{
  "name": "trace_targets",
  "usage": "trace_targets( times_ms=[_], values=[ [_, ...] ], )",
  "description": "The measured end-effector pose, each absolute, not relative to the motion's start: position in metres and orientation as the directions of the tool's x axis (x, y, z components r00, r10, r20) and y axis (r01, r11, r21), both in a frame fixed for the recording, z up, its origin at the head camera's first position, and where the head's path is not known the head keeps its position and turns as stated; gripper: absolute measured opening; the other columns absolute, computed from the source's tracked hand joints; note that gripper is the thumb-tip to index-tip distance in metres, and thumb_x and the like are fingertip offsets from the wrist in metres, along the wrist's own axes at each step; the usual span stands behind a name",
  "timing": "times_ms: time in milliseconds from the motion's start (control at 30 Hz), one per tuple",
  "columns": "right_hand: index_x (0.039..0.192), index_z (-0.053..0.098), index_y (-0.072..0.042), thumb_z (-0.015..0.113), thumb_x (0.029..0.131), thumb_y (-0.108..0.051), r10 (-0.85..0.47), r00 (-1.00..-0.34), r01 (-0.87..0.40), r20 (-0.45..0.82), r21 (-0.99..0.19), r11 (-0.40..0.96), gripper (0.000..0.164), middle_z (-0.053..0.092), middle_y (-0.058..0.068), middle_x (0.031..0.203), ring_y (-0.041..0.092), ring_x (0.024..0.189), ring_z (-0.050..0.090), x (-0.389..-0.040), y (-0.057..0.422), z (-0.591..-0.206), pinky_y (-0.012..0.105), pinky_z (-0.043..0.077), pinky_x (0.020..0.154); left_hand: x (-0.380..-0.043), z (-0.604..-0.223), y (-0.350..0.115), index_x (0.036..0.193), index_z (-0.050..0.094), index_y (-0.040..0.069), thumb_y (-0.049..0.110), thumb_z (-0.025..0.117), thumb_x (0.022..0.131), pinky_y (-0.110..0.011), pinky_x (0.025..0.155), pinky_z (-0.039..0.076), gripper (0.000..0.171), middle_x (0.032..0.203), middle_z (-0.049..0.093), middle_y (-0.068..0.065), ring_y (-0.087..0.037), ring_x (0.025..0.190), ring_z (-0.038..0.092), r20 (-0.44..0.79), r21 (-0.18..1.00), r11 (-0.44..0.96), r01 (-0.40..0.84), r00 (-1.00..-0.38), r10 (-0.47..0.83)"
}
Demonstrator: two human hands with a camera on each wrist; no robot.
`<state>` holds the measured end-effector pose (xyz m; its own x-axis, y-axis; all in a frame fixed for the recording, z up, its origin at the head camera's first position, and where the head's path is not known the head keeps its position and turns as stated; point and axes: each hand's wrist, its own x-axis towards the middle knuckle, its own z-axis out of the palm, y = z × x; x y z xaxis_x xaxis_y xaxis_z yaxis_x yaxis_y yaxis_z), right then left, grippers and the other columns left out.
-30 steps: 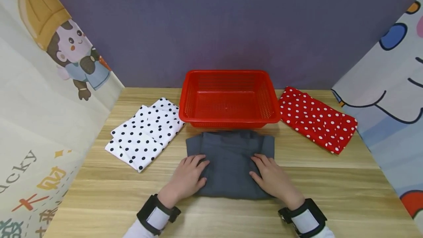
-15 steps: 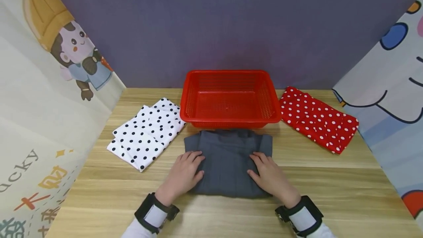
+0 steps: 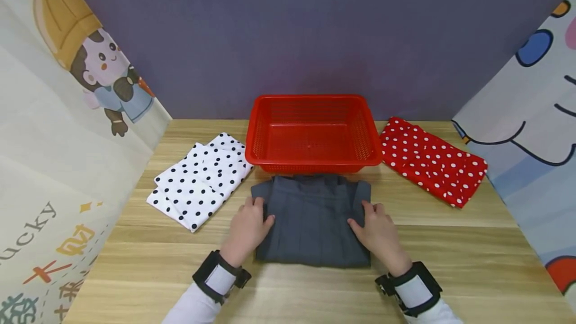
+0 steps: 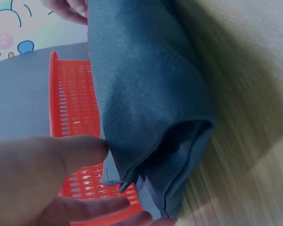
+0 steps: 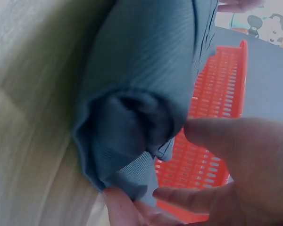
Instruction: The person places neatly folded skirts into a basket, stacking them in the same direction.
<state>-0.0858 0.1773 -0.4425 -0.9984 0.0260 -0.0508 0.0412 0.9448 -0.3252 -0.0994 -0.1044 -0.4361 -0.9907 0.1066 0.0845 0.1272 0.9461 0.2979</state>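
Observation:
A folded dark grey garment (image 3: 315, 224) lies flat on the table, with short flaps sticking out at its far corners. At its left edge is my left hand (image 3: 245, 229), thumb on the top layer and fingers curled down at the side. My right hand (image 3: 381, 231) holds the right edge in the same way. In the left wrist view, the thumb (image 4: 92, 149) touches the thick rolled side of the cloth, and fingertips reach its lower edge. The right wrist view has the thumb (image 5: 203, 134) against the fold and a fingertip at the bottom layer.
Just beyond the garment stands a red plastic basket (image 3: 310, 168) with nothing in it. A folded white cloth with black dots (image 3: 202, 181) lies to the left on the wooden table (image 3: 315, 294), and a red cloth with white dots (image 3: 432, 164) to the right.
Both hands have slid outward from the top of the garment to its left and right edges, and their fingers have curled down at the sides. The garment stays in place.

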Motion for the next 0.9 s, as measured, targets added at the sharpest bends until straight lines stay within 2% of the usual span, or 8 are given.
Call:
trace_targets(
  times_ms=[167,300,400,533,700,900],
  values=[
    [0.127,0.041,0.013,0.068,0.079,-0.035,0.045,-0.988,0.092,-0.145,-0.337,0.937,0.073,0.046,0.032,0.107,0.038,0.081,0.057,-0.089,0.178,-0.446,0.051,0.051,0.073,-0.102,-0.437,-0.105,0.108,0.059,-0.006,0.036,0.073,0.074,-0.042,0.057,0.051,0.056,0.098,0.057,-0.025,-0.033,0.072,0.061,-0.012,0.337,0.940,0.058,-0.998,0.066],
    [0.129,0.038,0.014,0.067,0.079,-0.039,0.058,-0.975,0.128,-0.215,-0.326,0.937,0.078,0.044,0.032,0.109,0.039,0.083,0.056,-0.091,0.176,-0.448,0.052,0.050,0.075,-0.102,-0.437,-0.105,0.099,0.060,-0.007,0.039,0.075,0.071,-0.042,0.055,0.049,0.056,0.090,0.057,-0.023,-0.033,0.069,0.060,-0.027,0.334,0.941,0.051,-0.998,0.063],
    [0.129,0.038,0.015,0.067,0.079,-0.041,0.058,-0.969,0.136,-0.242,-0.319,0.938,0.080,0.044,0.033,0.110,0.040,0.084,0.055,-0.091,0.174,-0.447,0.054,0.049,0.076,-0.101,-0.437,-0.103,0.099,0.059,-0.008,0.039,0.076,0.070,-0.042,0.056,0.050,0.058,0.089,0.057,-0.023,-0.033,0.069,0.060,-0.050,0.335,0.942,0.039,-0.997,0.059],
    [0.128,0.037,0.016,0.068,0.079,-0.039,0.054,-0.969,0.132,-0.240,-0.324,0.937,0.080,0.044,0.034,0.111,0.041,0.082,0.056,-0.092,0.170,-0.447,0.053,0.050,0.076,-0.104,-0.440,-0.099,0.103,0.057,-0.010,0.036,0.077,0.069,-0.043,0.058,0.051,0.061,0.093,0.056,-0.025,-0.035,0.070,0.061,-0.086,0.347,0.938,0.009,-0.995,0.041],
    [0.127,0.037,0.017,0.069,0.079,-0.032,0.065,-0.974,0.141,-0.219,-0.353,0.925,0.075,0.043,0.034,0.110,0.041,0.082,0.056,-0.095,0.166,-0.449,0.052,0.050,0.074,-0.106,-0.446,-0.091,0.107,0.054,-0.012,0.030,0.078,0.067,-0.043,0.058,0.051,0.063,0.094,0.056,-0.025,-0.037,0.069,0.060,-0.062,0.359,0.933,0.007,-0.998,0.031],
    [0.118,0.041,0.018,0.069,0.078,-0.023,0.062,-0.985,0.123,-0.161,-0.404,0.906,0.064,0.046,0.034,0.105,0.042,0.079,0.057,-0.097,0.159,-0.453,0.053,0.049,0.071,-0.108,-0.448,-0.085,0.114,0.049,-0.015,0.022,0.078,0.064,-0.044,0.061,0.050,0.068,0.093,0.057,-0.026,-0.039,0.071,0.059,-0.042,0.446,0.895,-0.019,-0.999,-0.001]
  ],
)
